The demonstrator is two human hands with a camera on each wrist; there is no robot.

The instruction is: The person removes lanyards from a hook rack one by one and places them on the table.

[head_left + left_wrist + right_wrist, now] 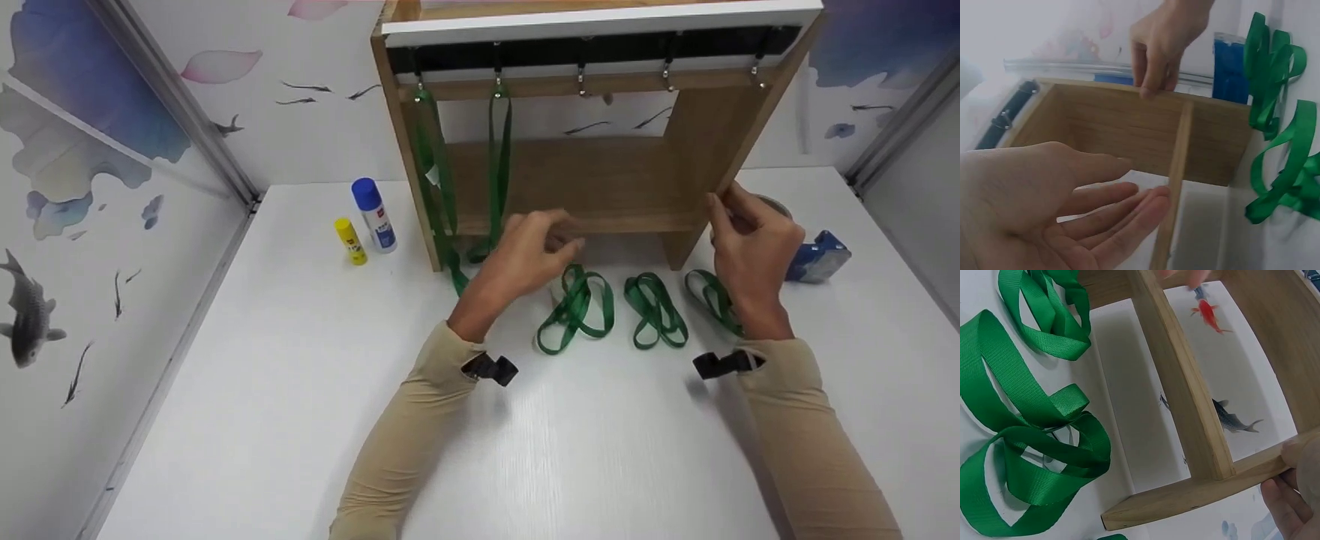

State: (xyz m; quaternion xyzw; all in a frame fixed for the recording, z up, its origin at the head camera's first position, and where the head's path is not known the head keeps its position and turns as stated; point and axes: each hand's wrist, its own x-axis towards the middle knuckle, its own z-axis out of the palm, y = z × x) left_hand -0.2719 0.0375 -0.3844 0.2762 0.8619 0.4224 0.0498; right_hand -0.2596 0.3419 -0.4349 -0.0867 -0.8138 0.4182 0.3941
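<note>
A wooden rack [585, 180] stands on the table with a row of metal hooks [581, 81] under its top. Green lanyards [500, 150] hang from the two leftmost hooks. My right hand [757, 247] pinches the front edge of the right side panel [1252, 475] between thumb and fingers. Before the middle board [1180, 140], my left hand [517, 255] has loosely extended fingers and holds nothing; whether its fingertips touch the board I cannot tell. Folded green lanyards lie in front of the rack: one at the middle [587, 330], another beside it [651, 300], and one [706, 291] partly behind my right wrist.
Left of the rack stand a small yellow glue stick [350, 241] and a larger blue-capped one [375, 217]. A blue tape dispenser [821, 259] sits to the right, beyond my right hand. Printed wall panels [315, 135] enclose the white table [570, 450].
</note>
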